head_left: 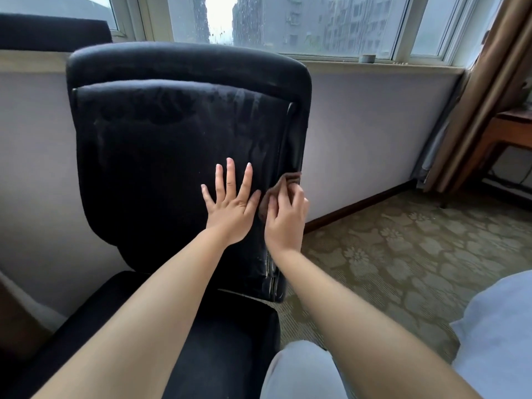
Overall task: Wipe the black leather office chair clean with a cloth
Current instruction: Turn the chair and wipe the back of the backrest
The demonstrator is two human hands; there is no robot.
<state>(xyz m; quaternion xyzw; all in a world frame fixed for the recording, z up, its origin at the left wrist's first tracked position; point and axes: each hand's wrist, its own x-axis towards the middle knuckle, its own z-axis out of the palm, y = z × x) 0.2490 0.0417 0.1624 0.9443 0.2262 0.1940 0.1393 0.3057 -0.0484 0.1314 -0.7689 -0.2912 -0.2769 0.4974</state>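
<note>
Beneath rain-streaked windows (302, 21), the black leather office chair (184, 133) is facing the viewer; the left hand (230, 208) is pressing flat, fingers spread, on its backrest, while the right hand (285, 220) is gripping a brown cloth (283, 182) at the backrest's right edge.

Soft grey daylight enters through the rain-streaked window (288, 21) ahead. The black chair (184, 156) reads dim, perhaps underexposed. Wide-angle bending curves the edges; near forearms blur slightly.

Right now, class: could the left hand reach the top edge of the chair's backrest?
Probably yes. The left hand lies flat on the backrest, with bare leather above it up to the top edge; the right hand with the cloth sits beside, not in its way.
</note>
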